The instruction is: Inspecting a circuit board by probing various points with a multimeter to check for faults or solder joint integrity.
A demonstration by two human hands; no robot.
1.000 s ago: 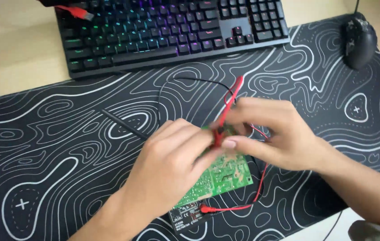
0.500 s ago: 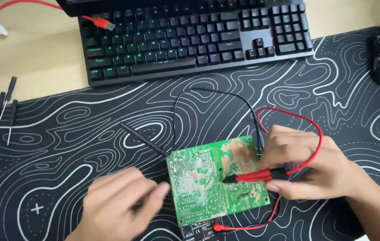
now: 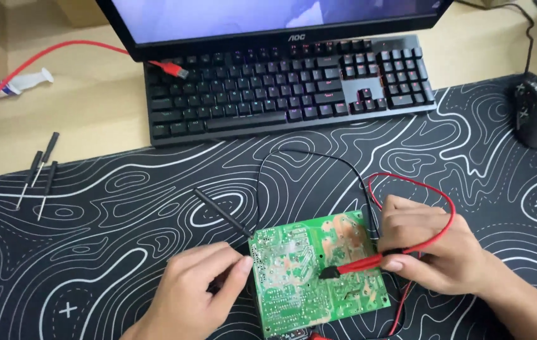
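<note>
1. Green circuit board point(image 3: 315, 274) lies flat, solder side up, on the black desk mat point(image 3: 123, 208) with white contour lines, close to the mat's near edge and a bit right of its middle. Long axis runs roughly from near edge to far edge, tilted slightly; far corners point toward the keyboard point(image 3: 287, 85).
2. Right hand point(image 3: 435, 252) grasps the red probe point(image 3: 359, 266) in a pinch, fingers closed around its handle. Probe's long axis lies almost parallel to the mat's near edge, tip pointing left, dark tip touching the board near its middle.
3. Red lead point(image 3: 432, 195) loops from the probe up over the right hand and back down toward the mat's near edge.
4. Left hand point(image 3: 196, 293) sits at the board's left edge, fingers curled, forefinger touching or just beside the board's edge. It covers the near end of the black probe point(image 3: 221, 213); cannot tell if it actually grips it.
5. Black probe lies diagonal on the mat, free end pointing to the far-left, other end toward the board's far-left corner.
6. Black lead point(image 3: 306, 154) arcs across the mat between board and keyboard.
7. Keyboard along the mat's far edge, monitor point(image 3: 268, 25) behind it.
8. Black mouse point(image 3: 536, 113) at the mat's far-right corner.
9. Small screwdrivers point(image 3: 40, 173) at the mat's far-left corner, partly on the desk.
10. Red cable point(image 3: 41, 53) crosses the desk past the far-left, ending by the keyboard.
</note>
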